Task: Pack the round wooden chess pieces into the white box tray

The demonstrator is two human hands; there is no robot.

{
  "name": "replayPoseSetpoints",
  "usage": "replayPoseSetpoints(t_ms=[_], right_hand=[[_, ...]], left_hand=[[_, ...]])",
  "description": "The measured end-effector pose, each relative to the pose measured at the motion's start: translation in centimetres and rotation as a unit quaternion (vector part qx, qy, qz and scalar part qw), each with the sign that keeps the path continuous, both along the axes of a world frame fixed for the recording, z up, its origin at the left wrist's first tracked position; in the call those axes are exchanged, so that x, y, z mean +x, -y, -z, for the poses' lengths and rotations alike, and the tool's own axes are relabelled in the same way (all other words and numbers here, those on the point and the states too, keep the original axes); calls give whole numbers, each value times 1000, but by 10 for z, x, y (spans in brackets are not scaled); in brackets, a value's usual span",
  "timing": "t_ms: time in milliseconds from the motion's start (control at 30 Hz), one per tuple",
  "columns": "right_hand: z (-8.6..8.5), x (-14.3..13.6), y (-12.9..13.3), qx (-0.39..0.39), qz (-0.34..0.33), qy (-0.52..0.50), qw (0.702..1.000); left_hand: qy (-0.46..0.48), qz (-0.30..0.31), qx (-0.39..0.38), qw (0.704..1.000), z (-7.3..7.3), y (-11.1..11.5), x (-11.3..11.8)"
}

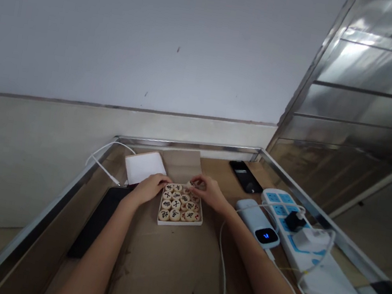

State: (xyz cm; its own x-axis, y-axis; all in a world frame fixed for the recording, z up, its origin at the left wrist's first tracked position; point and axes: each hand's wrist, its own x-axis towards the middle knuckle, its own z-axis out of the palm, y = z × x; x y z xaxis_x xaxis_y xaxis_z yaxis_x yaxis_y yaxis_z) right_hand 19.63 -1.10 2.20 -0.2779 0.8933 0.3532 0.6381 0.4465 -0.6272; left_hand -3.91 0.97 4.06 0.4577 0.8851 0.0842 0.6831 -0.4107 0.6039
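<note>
Left grip (151,187), centre-left of the frame, rests at the upper-left edge of a shallow white tray (179,224); whether it pinches anything, I cannot tell. That tray, thin-walled and four-sided, sits mid-frame on brown cardboard (169,263), holding round, pale discs (174,214) marked in black or red. They are probably light, hard and slippery, best held by the rim. Right grip (210,192) pinches one disc (191,184) at the tray's top edge.

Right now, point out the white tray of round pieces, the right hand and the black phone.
White tray (179,224): head view, on its near rim.
Right hand (211,193): head view, on its back.
Black phone (245,177): head view, middle of its upward face.
</note>
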Motion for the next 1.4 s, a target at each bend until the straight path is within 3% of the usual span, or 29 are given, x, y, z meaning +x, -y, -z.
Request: replayPoseSetpoints(t_ms=[67,167,333,500,667,867,1133,1400], right_hand=[[-1,1,0,-5,51,-5,999],[-2,2,3,31,132,91,987],[0,2,6,45,180,197,963],[5,4,6,40,178,236,955],[15,5,5,88,162,257,949],[29,10,0,25,134,248,959],[25,22,2,11,199,267,943],[20,21,5,36,214,267,939]], left_hand=[[-12,-12,-6,1000,-2,1,-2],[-6,-11,-23,1000,-2,1,-4],[8,-9,-31,999,1,-3,-7],[12,-8,-31,999,1,-4,-8],[13,-10,-33,999,3,-5,-8],[20,-7,-29,999,5,-6,-9],[27,-5,-33,999,5,-6,-9],[25,1,-33,999,4,-7,-9]])
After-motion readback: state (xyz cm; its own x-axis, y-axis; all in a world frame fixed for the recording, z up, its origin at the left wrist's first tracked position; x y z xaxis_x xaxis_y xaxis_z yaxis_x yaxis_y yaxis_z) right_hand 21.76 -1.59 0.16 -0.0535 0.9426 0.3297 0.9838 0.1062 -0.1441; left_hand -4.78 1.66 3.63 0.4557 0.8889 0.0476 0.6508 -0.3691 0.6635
